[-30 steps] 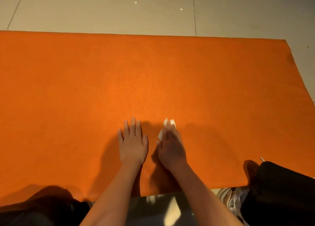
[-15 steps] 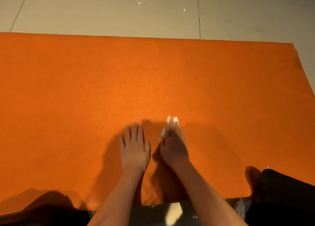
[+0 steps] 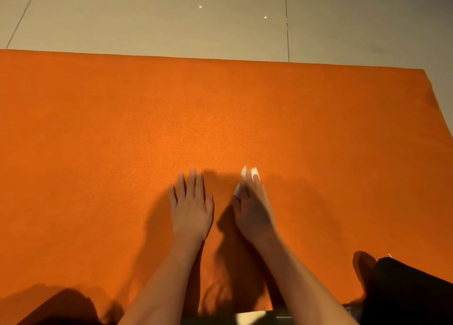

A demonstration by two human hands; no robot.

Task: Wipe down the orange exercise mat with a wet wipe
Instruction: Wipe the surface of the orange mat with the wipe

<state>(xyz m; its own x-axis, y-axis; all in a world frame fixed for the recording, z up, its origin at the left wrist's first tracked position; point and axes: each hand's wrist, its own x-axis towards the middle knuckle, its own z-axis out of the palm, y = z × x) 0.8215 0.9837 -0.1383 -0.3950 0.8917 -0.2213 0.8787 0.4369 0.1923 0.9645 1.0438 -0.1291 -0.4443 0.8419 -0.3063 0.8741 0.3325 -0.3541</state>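
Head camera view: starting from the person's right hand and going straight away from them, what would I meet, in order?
Right hand pressed flat → white wet wipe peeking out past its fingers → bare stretch of the orange exercise mat → pale tiled floor.

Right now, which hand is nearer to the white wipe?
The right hand: its straight fingers press on the wipe. The left hand lies flat on the mat to the wipe's left, not touching it.
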